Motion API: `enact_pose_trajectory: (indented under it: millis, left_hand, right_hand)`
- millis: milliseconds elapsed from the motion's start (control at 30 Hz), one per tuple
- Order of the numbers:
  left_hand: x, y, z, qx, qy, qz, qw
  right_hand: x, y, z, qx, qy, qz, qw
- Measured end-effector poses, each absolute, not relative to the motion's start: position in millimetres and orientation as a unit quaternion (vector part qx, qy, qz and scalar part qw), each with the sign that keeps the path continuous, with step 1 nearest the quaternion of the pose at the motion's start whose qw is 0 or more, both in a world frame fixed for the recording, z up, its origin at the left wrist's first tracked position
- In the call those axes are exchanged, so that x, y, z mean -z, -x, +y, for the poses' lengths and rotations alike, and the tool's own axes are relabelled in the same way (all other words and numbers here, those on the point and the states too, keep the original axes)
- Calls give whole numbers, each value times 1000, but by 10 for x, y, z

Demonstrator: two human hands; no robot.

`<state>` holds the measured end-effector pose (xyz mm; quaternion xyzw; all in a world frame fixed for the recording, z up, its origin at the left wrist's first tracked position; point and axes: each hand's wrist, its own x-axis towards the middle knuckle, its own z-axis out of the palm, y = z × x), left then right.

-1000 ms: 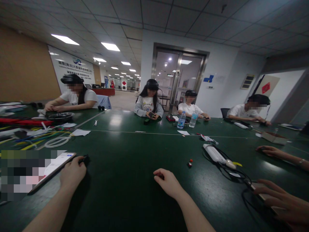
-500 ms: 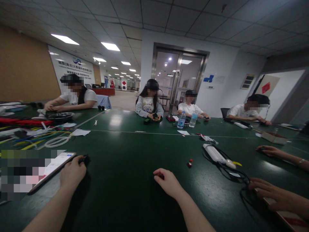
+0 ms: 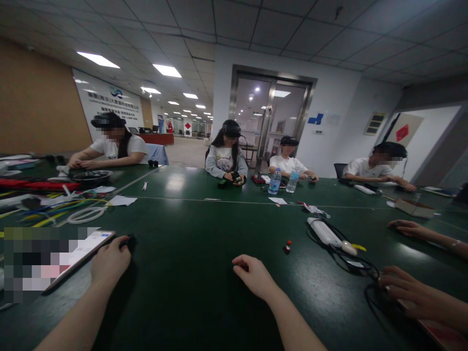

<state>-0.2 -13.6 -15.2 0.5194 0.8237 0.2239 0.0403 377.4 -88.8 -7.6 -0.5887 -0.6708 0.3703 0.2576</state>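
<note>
1 green table (image 3: 190, 234). 4 persons (image 3: 226, 161), far edge. 1 tablet (image 3: 91, 248) twd left edge. 1 pwr strip (image 3: 324, 233) twd right edge. 2 bottles (image 3: 275, 183) nr far edge. 2 co-worker hands (image 3: 407, 292), right edge. Near edge, 2 own hands: L hand (image 3: 110, 261) gripping 1 small blk object (image 3: 128, 240), type unclear, beside tablet; R hand (image 3: 255, 277) loosely curled on surface, open/closed can't tell. 1 red item (image 3: 288, 247) btwn R hand & strip.

Your table (image 3: 190, 282) is dark green, the small object (image 3: 127, 241) at your left hand (image 3: 110, 261) black, the coiled cord (image 3: 87, 221) and loose paper (image 3: 123, 200) white, the long strip (image 3: 324, 233) on your right white too, the tag (image 3: 360, 247) beside it yellow, the bottles (image 3: 292, 181) clear with blue labels (image 3: 274, 186), and the little trinket (image 3: 287, 248) red and whitish.
</note>
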Motion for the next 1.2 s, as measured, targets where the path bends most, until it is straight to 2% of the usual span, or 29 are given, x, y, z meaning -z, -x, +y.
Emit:
enact_pose_trajectory:
  millis: [367, 1200]
  left_hand:
    - [126, -17, -146, -179, -514, 838, 32]
    - [66, -59, -186, -183, -508, 841, 44]
  right_hand:
    - [98, -3776, -881, -359, 587, -677, 264]
    - [53, -3752, -898, -351, 591, -675, 268]
